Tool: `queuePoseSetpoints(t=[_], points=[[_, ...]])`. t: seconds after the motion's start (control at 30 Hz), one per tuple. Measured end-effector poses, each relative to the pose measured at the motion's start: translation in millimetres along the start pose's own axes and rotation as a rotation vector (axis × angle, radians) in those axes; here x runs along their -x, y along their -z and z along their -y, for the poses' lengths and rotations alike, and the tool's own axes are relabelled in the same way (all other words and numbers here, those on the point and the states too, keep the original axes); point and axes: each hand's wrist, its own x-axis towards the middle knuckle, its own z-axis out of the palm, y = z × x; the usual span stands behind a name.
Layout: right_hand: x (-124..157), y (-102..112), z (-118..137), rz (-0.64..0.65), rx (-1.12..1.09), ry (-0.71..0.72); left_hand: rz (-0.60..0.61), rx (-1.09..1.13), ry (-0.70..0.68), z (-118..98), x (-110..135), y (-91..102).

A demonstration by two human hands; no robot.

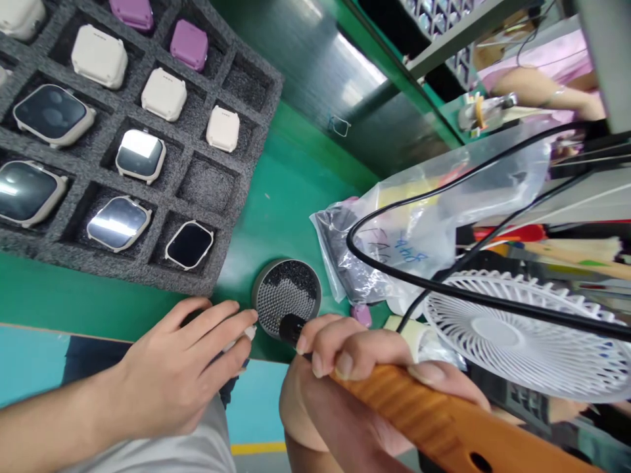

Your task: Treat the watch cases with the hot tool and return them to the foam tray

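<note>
My right hand is wrapped round an orange electric screwdriver, whose black tip sits at the near edge of a round metal tin of small screws. My left hand is closed over a small whitish piece, mostly hidden under the fingers, just left of the tin at the table's front edge. A grey foam tray at the upper left holds several smartwatch bodies, some face up, some white or purple backs up.
A clear plastic bag with handwriting lies right of the tin, and a black cable crosses it. A white desk fan lies at the right. Another person's arm shows at the top right. The table top is green.
</note>
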Motion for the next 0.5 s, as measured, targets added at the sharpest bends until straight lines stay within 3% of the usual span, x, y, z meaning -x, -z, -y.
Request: queuePoseSetpoints(t=[0.2, 0.3, 0.37, 0.5], points=[[8, -3, -8, -0.101, -0.041, 0.077, -0.089, 0.011, 0.003, 1, 1, -3.2], [12, 0, -4, 0.013, -0.047, 0.135, -0.137, -0.009, 0.025, -1, 0, -8.0], [12, 1, 2, 0.116, -0.024, 0.072, -0.152, -0.011, 0.042, -3, -1, -9.5], [10, 0, 9, 0.158, -0.033, -0.087, -0.150, -0.006, 0.057, -3, -2, -9.4]])
